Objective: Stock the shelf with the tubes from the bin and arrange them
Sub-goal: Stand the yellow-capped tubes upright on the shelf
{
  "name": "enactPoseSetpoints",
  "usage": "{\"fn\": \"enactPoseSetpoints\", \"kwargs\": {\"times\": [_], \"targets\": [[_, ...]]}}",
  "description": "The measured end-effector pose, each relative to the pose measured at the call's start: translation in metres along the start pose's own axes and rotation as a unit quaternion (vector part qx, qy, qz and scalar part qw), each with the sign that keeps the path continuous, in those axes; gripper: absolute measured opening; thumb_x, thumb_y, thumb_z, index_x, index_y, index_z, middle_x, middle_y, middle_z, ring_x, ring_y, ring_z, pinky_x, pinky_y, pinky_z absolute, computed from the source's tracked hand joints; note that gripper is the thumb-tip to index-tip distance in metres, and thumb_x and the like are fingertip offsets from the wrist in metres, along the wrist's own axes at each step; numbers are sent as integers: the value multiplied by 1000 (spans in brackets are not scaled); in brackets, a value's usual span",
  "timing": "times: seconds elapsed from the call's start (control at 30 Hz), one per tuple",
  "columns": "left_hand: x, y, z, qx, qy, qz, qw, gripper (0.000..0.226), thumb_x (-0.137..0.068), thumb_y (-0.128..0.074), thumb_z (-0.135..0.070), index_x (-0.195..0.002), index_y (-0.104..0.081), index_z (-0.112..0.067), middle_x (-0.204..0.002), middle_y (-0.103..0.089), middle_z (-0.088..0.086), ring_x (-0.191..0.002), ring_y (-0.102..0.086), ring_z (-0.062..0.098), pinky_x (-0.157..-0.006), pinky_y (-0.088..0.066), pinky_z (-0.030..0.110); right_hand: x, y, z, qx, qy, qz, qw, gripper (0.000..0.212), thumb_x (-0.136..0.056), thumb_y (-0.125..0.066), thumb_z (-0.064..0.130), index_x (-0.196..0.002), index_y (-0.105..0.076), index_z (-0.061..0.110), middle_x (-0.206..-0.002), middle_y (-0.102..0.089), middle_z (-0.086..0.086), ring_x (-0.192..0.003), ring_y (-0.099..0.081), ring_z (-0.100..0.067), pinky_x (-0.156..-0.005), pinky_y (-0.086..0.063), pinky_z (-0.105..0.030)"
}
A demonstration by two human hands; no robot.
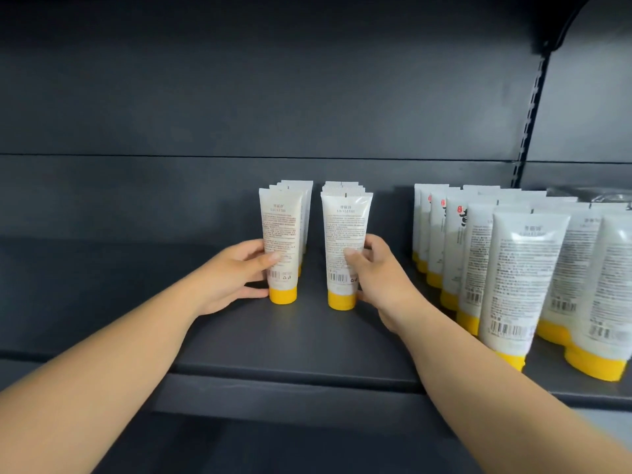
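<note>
Two short rows of white tubes with yellow caps stand cap-down on the dark shelf [266, 340]. My left hand [236, 275] grips the front tube of the left row [281, 234], thumb across its printed back and fingers behind it. My right hand [379, 271] grips the front tube of the right row [344, 234] the same way. Both tubes stand upright with their caps on the shelf. Several more tubes line up behind each front tube. The bin is out of view.
A larger block of the same tubes [523, 268] fills the shelf's right side in several rows. A slotted upright [531, 107] runs up the back panel on the right. Bare shelf lies left of my left hand.
</note>
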State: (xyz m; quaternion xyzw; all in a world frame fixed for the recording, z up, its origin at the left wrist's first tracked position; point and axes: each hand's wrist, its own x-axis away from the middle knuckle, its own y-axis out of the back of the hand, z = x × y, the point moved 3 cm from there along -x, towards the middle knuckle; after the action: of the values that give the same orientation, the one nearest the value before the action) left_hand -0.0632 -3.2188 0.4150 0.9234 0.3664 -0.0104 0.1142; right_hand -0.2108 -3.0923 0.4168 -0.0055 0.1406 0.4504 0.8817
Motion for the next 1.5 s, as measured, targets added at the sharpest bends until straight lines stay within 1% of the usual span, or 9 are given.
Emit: {"fn": "enactPoseSetpoints", "kwargs": {"times": [0.4,0.57,0.67,0.73,0.9,1.0,1.13,1.27,1.5], "targets": [[0,2,0,3,5,-8,1000,19,-93,-48,-20,-103,-60,-31,-106,-67,-11,-99,-62,10,-84,-49,37,6,1,3,14,-5,-21,1000,28,-97,-43,18,-124,-44,21,-118,-58,5,-114,-56,-16,-100,-46,-40],[-2,0,3,42,35,-33,998,13,-92,-51,-21,-99,-61,-25,-104,-67,-7,-100,-61,11,-91,-46,39,9,5,-1,25,-25,-41,999,20,-95,-46,27,-115,-50,23,-93,-58,17,-88,-58,-1,-84,-47,-24],[8,3,-1,39,49,-67,996,21,-91,-53,-25,-108,-60,-15,-108,-63,-2,-109,-56,16,-97,-42,39,22,11,1,78,-41,-95,992,32,-94,-49,31,-122,-50,16,-108,-61,7,-96,-57,-7,-89,-46,-28],[22,8,-3,-24,40,-131,990,29,-92,-52,-29,-117,-55,-14,-113,-57,2,-112,-52,18,-98,-41,39,41,15,6,146,-37,-116,982,37,-93,-49,33,-126,-49,16,-116,-59,3,-101,-53,-10,-92,-43,-26],[97,7,-21,-226,-66,-224,946,31,-94,-43,-35,-118,-57,-22,-113,-59,-5,-102,-51,14,-90,-39,30,113,19,29,252,30,-92,963,30,-92,-53,29,-120,-56,18,-106,-57,7,-96,-49,-7,-82,-35,-18],[163,-8,-39,-331,-135,-232,905,33,-95,-41,-33,-123,-55,-21,-111,-59,-5,-105,-51,15,-85,-36,27,172,14,46,332,64,-70,939,30,-93,-51,28,-122,-54,20,-117,-57,5,-98,-53,-11,-77,-41,-23],[250,-35,-49,-450,-196,-219,843,34,-95,-38,-34,-123,-52,-20,-117,-61,-7,-111,-50,17,-85,-39,30,263,8,65,453,115,-67,881,36,-94,-47,32,-129,-50,21,-131,-53,4,-122,-46,-13,-96,-36,-24],[336,-55,-40,-519,-225,-204,799,33,-96,-37,-33,-118,-56,-19,-113,-63,-5,-115,-47,19,-84,-37,30,353,-4,71,527,128,-65,838,40,-96,-42,36,-133,-45,22,-135,-50,4,-126,-42,-16,-100,-35,-28],[458,-54,5,-539,-228,-168,793,35,-92,-35,-32,-100,-63,-13,-95,-67,2,-103,-53,27,-81,-42,36,467,-48,47,522,137,-35,841,40,-95,-44,36,-129,-50,17,-130,-55,0,-121,-47,-20,-99,-37,-31]]}}
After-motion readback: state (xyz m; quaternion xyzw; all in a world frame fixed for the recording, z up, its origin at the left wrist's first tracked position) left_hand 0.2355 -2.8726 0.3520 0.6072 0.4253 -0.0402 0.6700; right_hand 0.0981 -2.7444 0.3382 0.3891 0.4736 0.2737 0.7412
